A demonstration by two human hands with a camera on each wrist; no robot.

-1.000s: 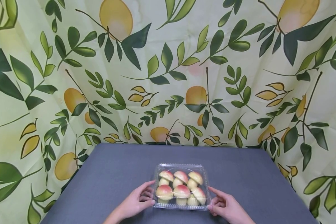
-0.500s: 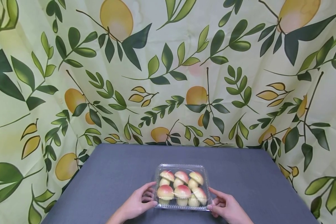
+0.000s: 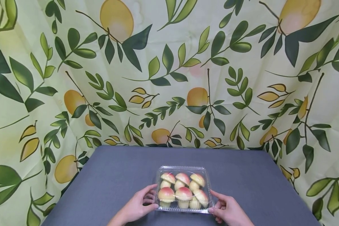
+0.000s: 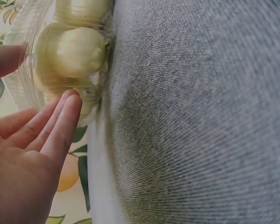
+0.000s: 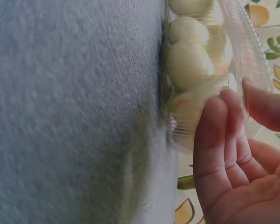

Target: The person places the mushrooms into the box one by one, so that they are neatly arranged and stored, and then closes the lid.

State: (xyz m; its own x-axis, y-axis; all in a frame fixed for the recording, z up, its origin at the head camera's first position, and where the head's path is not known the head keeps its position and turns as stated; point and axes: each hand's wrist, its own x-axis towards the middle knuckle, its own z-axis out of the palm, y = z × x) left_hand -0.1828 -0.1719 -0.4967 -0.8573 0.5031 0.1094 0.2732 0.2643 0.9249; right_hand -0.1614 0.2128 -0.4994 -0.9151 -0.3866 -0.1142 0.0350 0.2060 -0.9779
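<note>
A clear plastic clamshell box (image 3: 183, 204) with a ribbed rim sits on the grey cloth at the near middle of the table, its lid down. Inside stand several cream mushroom-shaped pieces (image 3: 183, 193) with reddish caps, in two rows. My left hand (image 3: 139, 202) holds the box at its left side, thumb at the near corner. In the left wrist view its long fingers (image 4: 60, 121) lie against the box wall, with the thumb at the rim. On the right side, my right hand (image 3: 227, 206) grips the near corner; the right wrist view shows thumb at the rim and fingers (image 5: 212, 126) against the wall.
The table (image 3: 124, 166) is covered in plain grey cloth. A curtain (image 3: 169, 62) printed with leaves and yellow fruit hangs behind the table and along both sides.
The box stays in place, apart from a slight shift of the whole view. Both hands keep their hold at its sides, with only tiny shifts of the fingers.
</note>
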